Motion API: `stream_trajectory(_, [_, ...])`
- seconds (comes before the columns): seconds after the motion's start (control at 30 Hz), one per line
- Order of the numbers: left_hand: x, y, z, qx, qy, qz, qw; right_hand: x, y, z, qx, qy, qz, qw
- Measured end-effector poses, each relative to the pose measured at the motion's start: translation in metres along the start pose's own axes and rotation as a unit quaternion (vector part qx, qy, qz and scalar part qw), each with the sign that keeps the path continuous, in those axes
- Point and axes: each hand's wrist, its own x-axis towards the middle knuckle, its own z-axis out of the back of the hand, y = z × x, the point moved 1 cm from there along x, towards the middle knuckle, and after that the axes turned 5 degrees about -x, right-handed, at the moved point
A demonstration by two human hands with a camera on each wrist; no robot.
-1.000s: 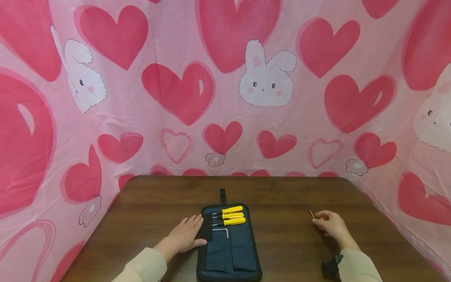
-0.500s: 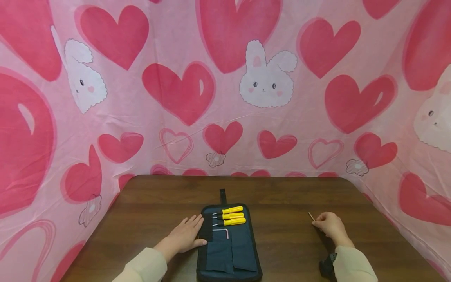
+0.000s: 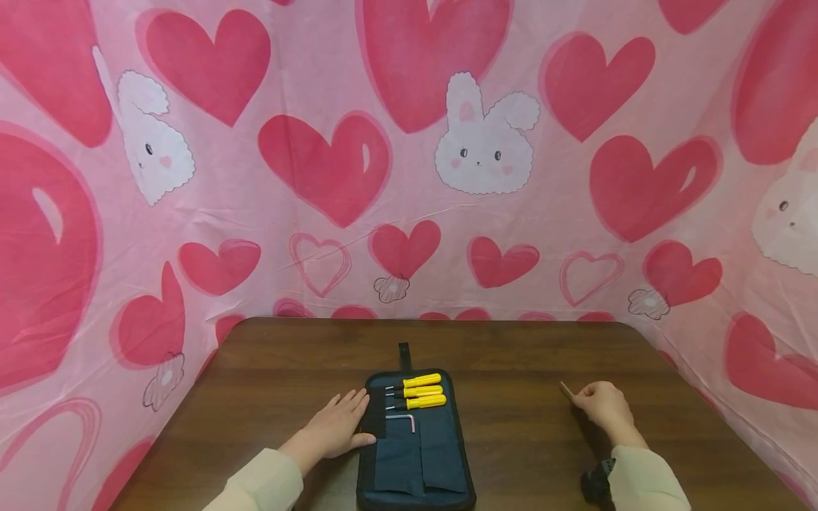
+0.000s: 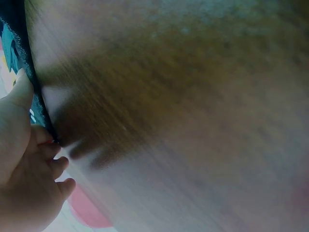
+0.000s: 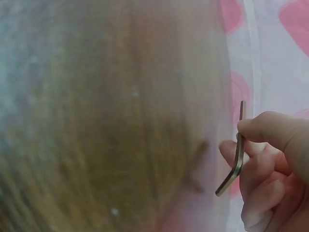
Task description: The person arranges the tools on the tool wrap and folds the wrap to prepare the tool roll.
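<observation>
My left hand [image 3: 335,424] lies with straight fingers on the left edge of an unfolded dark tool pouch [image 3: 444,454]. In the left wrist view its thumb and fingers rest along the stitched edge of that pouch [image 4: 36,87]. Three yellow-handled screwdrivers [image 3: 423,391] and a hex key [image 3: 412,424] sit in the pouch's band. To the right, over the table, my right hand [image 3: 603,409] pinches a second hex key [image 5: 238,157] between thumb and fingers. Its bend and short arm show below the thumb in the right wrist view.
The brown wooden table [image 3: 511,440] stands against a pink cloth [image 3: 422,163] printed with hearts and rabbits. A black strap [image 3: 404,355] sticks out from the pouch's far end. A black wrist camera [image 3: 596,482] hangs by the right sleeve.
The right hand has turned slightly and shifted a little, with the hex key's angle changing in its fingers. The left hand and the pouch have stayed in place.
</observation>
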Motion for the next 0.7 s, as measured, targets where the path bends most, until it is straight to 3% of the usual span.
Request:
stream_trajectory(0.3, [0.000, 0.000, -0.002, 0.004, -0.003, 0.000, 1.0000, -0.002, 0.007, 0.005, 0.112, -0.023, -0.018, 0.9933])
stream_trajectory(0.7, [0.002, 0.003, -0.004, 0.003, -0.002, -0.001, 1.0000, -0.002, 0.030, 0.009, 0.131, -0.073, 0.025, 0.9884])
